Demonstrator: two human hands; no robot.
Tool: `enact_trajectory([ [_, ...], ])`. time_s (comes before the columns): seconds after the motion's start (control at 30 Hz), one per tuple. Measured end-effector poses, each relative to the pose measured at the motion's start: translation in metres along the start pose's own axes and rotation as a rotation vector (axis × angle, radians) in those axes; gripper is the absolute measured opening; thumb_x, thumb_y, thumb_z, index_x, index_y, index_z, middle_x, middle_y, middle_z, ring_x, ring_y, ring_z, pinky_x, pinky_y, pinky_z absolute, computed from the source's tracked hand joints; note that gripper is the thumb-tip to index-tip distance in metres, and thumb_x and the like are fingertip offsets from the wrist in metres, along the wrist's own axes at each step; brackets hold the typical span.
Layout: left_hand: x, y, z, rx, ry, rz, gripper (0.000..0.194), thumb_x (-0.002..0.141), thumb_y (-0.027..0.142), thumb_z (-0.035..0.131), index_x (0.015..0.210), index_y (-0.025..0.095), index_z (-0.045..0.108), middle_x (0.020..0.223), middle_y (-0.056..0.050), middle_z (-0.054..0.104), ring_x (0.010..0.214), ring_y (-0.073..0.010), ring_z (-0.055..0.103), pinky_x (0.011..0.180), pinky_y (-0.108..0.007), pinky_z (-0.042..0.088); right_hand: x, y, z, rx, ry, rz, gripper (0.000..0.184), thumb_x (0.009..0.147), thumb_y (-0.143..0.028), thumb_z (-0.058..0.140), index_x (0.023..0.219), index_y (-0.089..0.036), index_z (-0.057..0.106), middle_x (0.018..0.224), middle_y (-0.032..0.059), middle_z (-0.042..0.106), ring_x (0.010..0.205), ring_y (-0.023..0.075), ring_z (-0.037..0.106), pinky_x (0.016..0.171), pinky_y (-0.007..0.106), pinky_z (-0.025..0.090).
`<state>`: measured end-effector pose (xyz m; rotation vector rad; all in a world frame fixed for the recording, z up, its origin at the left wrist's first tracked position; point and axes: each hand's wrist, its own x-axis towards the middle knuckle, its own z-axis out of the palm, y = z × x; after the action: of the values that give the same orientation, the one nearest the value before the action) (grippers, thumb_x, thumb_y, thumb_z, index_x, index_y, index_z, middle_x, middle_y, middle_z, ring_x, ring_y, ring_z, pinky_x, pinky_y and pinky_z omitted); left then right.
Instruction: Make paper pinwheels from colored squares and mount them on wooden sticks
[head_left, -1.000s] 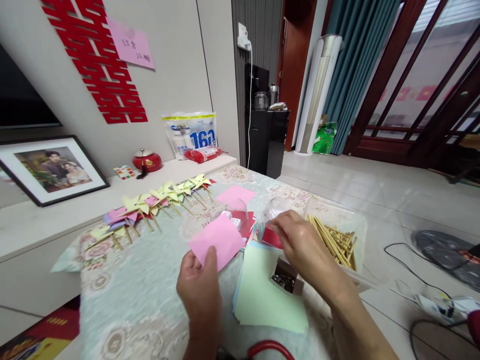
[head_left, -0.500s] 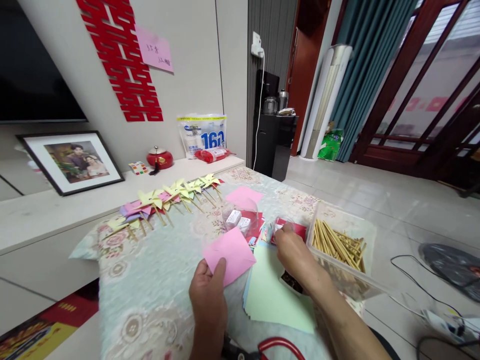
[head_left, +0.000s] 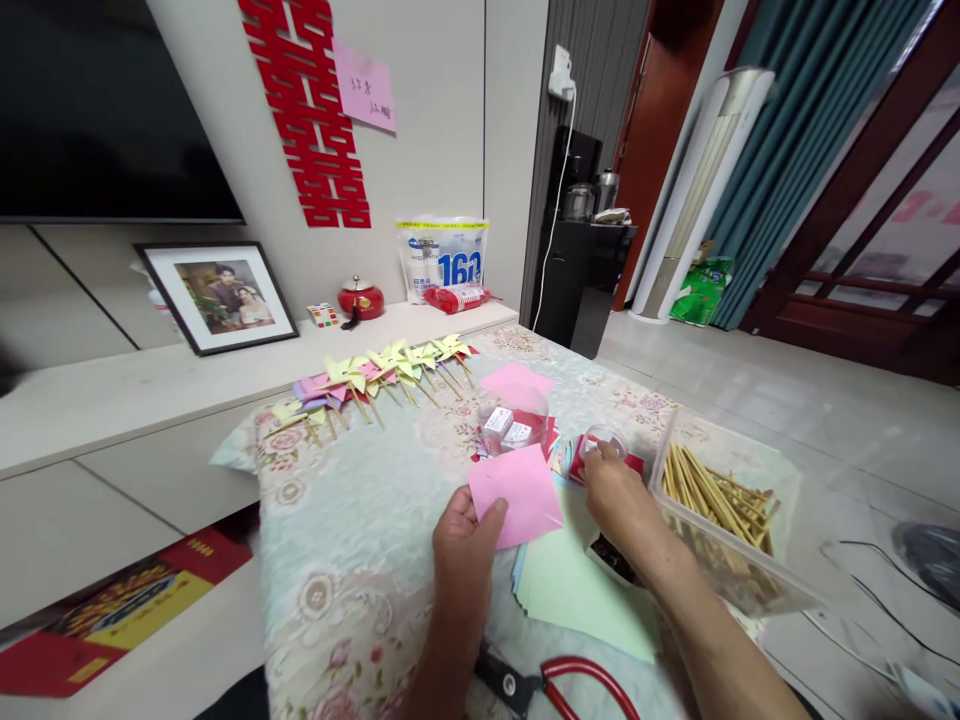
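Observation:
My left hand pinches a square of pink paper by its near corner, just above the flowered tablecloth. My right hand reaches into a small clear round container beside the paper, fingers bent together; what they grip is too small to see. Under my right wrist lie a stack of light green sheets and a small box of dark metal bits. A clear tub of wooden sticks stands right of that hand.
A row of paper pinwheels on sticks lies at the table's far side. A clear bowl with small white boxes and more pink paper sit beyond it. Red-handled scissors lie at the near edge. A low shelf holds a framed photo.
The view has swung left and down. My right hand has moved forward from the paper stack to the small clear container. My left hand still holds the pink square.

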<state>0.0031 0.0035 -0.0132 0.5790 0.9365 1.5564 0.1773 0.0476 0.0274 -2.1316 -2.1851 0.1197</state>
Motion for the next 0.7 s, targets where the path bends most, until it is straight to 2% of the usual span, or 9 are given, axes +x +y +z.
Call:
enact_trajectory([
  [0.1,0.000,-0.001,-0.002,0.012,-0.012,0.000,0.036,0.067,0.023,0.080,0.100,0.013,0.067,0.095,-0.009,0.079,0.081,-0.0201,0.073,0.076,-0.030,0.056,-0.007,-0.002,-0.006,-0.007,0.026,-0.016,0.043,0.078,0.010,0.038,0.111,-0.004,0.062,0.130,0.0277,0.055,0.089,0.0262,0.068,0.067,0.031,0.042],
  [0.17,0.000,-0.001,-0.002,0.016,-0.026,-0.003,0.037,0.068,0.024,0.080,0.101,0.013,0.068,0.096,-0.009,0.079,0.081,-0.0201,0.073,0.075,-0.030,0.056,-0.014,-0.003,-0.014,0.034,0.071,-0.067,0.042,0.081,0.008,0.038,0.113,-0.006,0.062,0.133,0.0250,0.055,0.094,0.0268,0.067,0.071,0.032,0.044],
  [0.27,-0.001,0.001,-0.001,-0.004,-0.058,-0.013,0.039,0.067,0.025,0.081,0.102,0.014,0.068,0.097,-0.009,0.079,0.082,-0.0207,0.073,0.077,-0.031,0.056,-0.024,-0.005,-0.027,0.283,0.178,-0.222,0.029,0.096,-0.012,0.039,0.114,-0.014,0.062,0.119,0.0164,0.066,0.099,0.0272,0.066,0.077,0.034,0.046],
  [0.33,-0.003,0.003,0.001,-0.020,-0.081,-0.018,0.039,0.066,0.025,0.082,0.101,0.014,0.069,0.097,-0.009,0.079,0.083,-0.0213,0.073,0.078,-0.032,0.056,-0.030,-0.006,-0.033,0.542,0.212,-0.275,0.030,0.100,-0.030,0.043,0.121,-0.018,0.061,0.110,0.0112,0.070,0.099,0.0261,0.066,0.081,0.036,0.048],
  [0.4,-0.005,0.005,0.003,-0.010,-0.113,-0.025,0.036,0.067,0.026,0.082,0.099,0.014,0.069,0.094,-0.009,0.079,0.080,-0.0214,0.073,0.077,-0.032,0.056,-0.032,-0.008,-0.034,0.795,0.171,-0.270,0.041,0.097,-0.042,0.050,0.131,-0.020,0.056,0.106,0.0085,0.071,0.097,0.0246,0.066,0.082,0.036,0.050],
  [0.5,-0.007,0.006,0.004,0.043,-0.171,-0.037,0.032,0.069,0.026,0.081,0.096,0.013,0.069,0.088,-0.008,0.079,0.073,-0.0203,0.072,0.071,-0.030,0.055,-0.029,-0.007,-0.029,1.047,0.076,-0.242,0.060,0.087,-0.043,0.066,0.139,-0.018,0.051,0.101,0.0068,0.070,0.092,0.0228,0.067,0.081,0.035,0.052],
  [0.6,-0.008,0.006,0.003,0.085,-0.221,-0.056,0.034,0.068,0.027,0.081,0.096,0.013,0.069,0.085,-0.008,0.078,0.071,-0.0202,0.071,0.068,-0.030,0.055,-0.024,-0.004,-0.022,1.138,0.062,-0.241,0.069,0.081,-0.036,0.073,0.143,-0.019,0.047,0.102,0.0061,0.070,0.091,0.0219,0.067,0.081,0.035,0.053],
  [0.7,-0.010,0.006,0.003,0.118,-0.255,-0.083,0.036,0.067,0.028,0.082,0.097,0.013,0.070,0.084,-0.009,0.078,0.070,-0.0209,0.071,0.068,-0.030,0.055,-0.020,0.002,-0.018,1.114,-0.019,-0.264,0.069,0.078,-0.031,0.075,0.141,-0.020,0.051,0.100,0.0055,0.070,0.088,0.0221,0.066,0.075,0.034,0.053],
])
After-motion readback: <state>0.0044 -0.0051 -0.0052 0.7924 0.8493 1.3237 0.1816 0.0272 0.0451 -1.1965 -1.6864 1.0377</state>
